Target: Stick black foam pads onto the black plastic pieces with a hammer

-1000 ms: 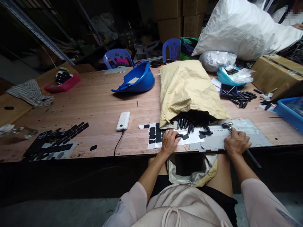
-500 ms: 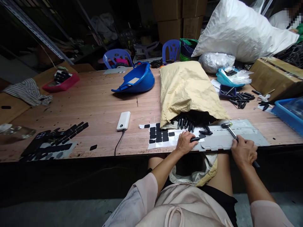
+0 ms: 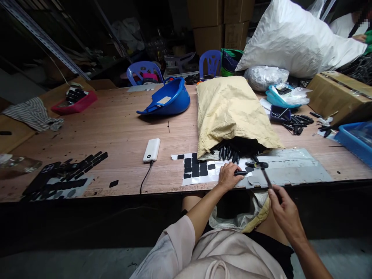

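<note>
My left hand (image 3: 228, 177) rests at the table's front edge, its fingers closed on a small black tube-shaped piece (image 3: 241, 173) that points right. My right hand (image 3: 283, 205) is wrapped around the handle of a small hammer (image 3: 266, 176), lifted in front of the edge. The hammer's head is just right of the black piece, apart from it, over a grey board (image 3: 290, 170). Behind my left hand, several similar black pieces (image 3: 229, 152) spill from the mouth of a yellowish woven sack (image 3: 232, 104). Left of the hand lies a white sheet with black rounded pads (image 3: 196, 169).
A white power bank (image 3: 151, 150) with a cable lies left of the sheet. Farther back sit a blue scoop-shaped basin (image 3: 171, 99) and a pink tray (image 3: 75, 102). At right are loose black pieces (image 3: 298, 123), a cardboard box (image 3: 341, 95) and a blue tray (image 3: 356, 137).
My right hand has swung the hammer left and toward me, bringing its head from the middle of the grey board to near the black piece. The left hand stays almost in place.
</note>
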### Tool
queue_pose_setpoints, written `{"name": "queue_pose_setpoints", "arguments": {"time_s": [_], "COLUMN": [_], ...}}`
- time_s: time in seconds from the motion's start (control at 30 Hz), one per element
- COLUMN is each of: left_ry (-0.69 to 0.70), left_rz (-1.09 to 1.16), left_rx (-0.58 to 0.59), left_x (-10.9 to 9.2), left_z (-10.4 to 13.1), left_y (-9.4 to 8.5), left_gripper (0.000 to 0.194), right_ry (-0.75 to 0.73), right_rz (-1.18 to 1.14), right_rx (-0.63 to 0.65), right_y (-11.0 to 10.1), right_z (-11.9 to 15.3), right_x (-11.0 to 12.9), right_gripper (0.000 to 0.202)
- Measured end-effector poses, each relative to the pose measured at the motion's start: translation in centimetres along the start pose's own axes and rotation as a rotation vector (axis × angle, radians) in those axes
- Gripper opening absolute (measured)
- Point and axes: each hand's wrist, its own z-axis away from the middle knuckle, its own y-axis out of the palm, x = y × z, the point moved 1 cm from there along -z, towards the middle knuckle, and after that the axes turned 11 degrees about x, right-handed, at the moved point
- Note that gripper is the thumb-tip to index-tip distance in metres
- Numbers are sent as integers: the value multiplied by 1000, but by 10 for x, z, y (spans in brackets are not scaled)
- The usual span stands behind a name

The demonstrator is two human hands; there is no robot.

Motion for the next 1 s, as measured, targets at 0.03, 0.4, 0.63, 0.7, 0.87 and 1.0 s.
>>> {"name": "queue_pose_setpoints", "arguments": {"time_s": [0.03, 0.4, 0.63, 0.7, 0.87, 1.0], "left_ry": [2, 40, 39, 38, 13, 38], "left_rz": [0, 22, 39, 36, 28, 29], "left_rx": [-1, -11, -12, -10, -11, -20], "left_x": [0, 3, 3, 3, 3, 5], "left_z": [0, 0, 1, 1, 1, 0], "left_y": [0, 4, 2, 1, 3, 5], "left_gripper": [23, 18, 17, 18, 17, 19], "right_ry": [-44, -267, -301, -314, -272, -233], "right_rz": [-10, 45, 22, 27, 34, 91], "right_rx": [14, -41, -12, 3, 60, -99], "right_y": [9, 41, 46, 49, 52, 22], "right_z": [4, 13, 14, 17, 19, 7], "right_x": [1, -9, -8, -3, 4, 11], "right_gripper": [62, 52, 51, 51, 51, 55]}}
